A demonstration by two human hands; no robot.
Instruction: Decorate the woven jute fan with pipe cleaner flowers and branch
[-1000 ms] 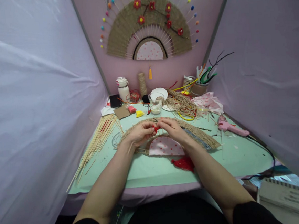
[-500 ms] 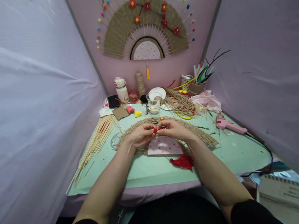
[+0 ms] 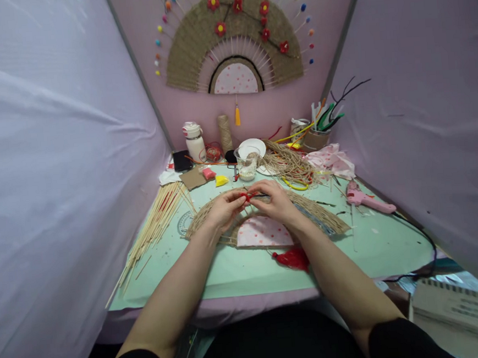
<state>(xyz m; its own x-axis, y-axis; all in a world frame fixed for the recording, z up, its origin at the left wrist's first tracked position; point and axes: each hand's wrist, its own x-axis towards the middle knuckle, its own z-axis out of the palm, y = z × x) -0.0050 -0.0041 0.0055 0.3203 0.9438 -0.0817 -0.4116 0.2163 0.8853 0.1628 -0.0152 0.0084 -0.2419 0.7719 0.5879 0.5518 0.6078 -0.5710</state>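
Note:
Over a woven twine fan (image 3: 320, 212) lying on the table, my left hand (image 3: 227, 208) pinches a small red flower-like piece (image 3: 247, 198) between thumb and fingers. My right hand (image 3: 274, 199) grips the same piece from the other side, its fingers closed and partly covering it. The exact shape of the piece is hard to make out. Below both hands sits the fan's half-round centre of white cloth with red dots (image 3: 263, 232). A red tassel (image 3: 291, 259) lies at the fan's lower edge, partly behind my right forearm.
Thin bamboo sticks (image 3: 154, 224) spread at the left beside a protractor (image 3: 184, 223). A pink glue gun (image 3: 367, 199) with its cord lies at the right. Behind stand a clear cup (image 3: 246, 170), a white bottle (image 3: 195, 143) and heaped twine (image 3: 289, 164). A finished fan (image 3: 183, 51) hangs on the back wall.
Both hands have moved slightly up and away from me with the red piece between them. My right hand has turned a little, its back showing more.

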